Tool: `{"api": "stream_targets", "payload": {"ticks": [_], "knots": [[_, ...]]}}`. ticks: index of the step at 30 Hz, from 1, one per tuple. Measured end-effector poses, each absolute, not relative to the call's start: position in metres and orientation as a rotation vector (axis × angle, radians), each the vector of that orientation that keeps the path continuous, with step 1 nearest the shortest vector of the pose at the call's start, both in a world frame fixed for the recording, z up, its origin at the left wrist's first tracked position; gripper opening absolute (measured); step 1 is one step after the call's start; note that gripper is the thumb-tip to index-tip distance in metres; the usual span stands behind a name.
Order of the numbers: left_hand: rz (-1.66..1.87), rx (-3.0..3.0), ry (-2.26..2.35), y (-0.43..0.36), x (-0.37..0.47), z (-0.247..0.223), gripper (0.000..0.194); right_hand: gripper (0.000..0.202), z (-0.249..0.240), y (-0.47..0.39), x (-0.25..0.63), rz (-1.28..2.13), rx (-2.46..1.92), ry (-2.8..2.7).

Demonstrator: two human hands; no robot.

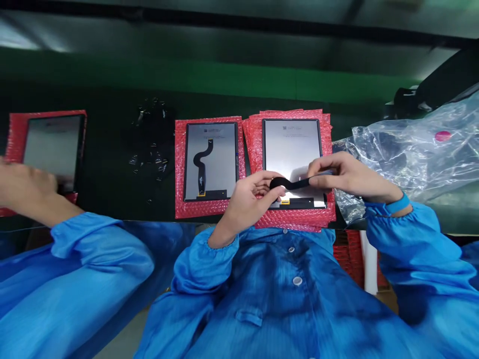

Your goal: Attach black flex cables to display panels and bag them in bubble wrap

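Blue smock [277, 294] below hands [295, 187], panels [210, 160]

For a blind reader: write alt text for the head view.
Two hands, left hand and right hand, hold a black ribbon cable over a tablet screen lying on red bubble wrap. Another screen lies left; a co-worker's hand is far left.

Dim, edges warped, w/ blur
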State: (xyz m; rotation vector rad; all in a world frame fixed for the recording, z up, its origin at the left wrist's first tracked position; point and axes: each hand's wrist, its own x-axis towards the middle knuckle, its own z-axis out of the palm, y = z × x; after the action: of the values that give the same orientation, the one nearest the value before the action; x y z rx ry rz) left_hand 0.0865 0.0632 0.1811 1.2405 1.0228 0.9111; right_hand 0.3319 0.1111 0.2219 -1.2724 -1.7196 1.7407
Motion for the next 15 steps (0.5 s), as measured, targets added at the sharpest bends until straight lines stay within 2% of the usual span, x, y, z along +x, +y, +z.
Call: {"api": "stream_targets", "payload": {"ticks": [2, 4, 6, 15], "knots": [[0.980, 1.058, 1.028, 0.066, 0.089, 0.180, 0.017, 0.028, 0.214, 0.111, 0.333, 1.765, -1.231, -1.475], [1.043, 0.941, 1.016, 0.067, 0.091, 0.178, 0.019, 0.042, 0.204, 0.109, 0.334, 1.798, -1.198, -1.323], [1.104, 0.867, 0.989, 0.069, 0.095, 0.176, 0.022, 0.047, 0.196, 0.104, 0.331, 1.823, -1.255, -1.321], [1.276, 0.694, 0.993, 0.066, 0.119, 0.165, 0.032, 0.028, 0.196, 0.095, 0.295, 1.904, -1.379, -1.436]]}}
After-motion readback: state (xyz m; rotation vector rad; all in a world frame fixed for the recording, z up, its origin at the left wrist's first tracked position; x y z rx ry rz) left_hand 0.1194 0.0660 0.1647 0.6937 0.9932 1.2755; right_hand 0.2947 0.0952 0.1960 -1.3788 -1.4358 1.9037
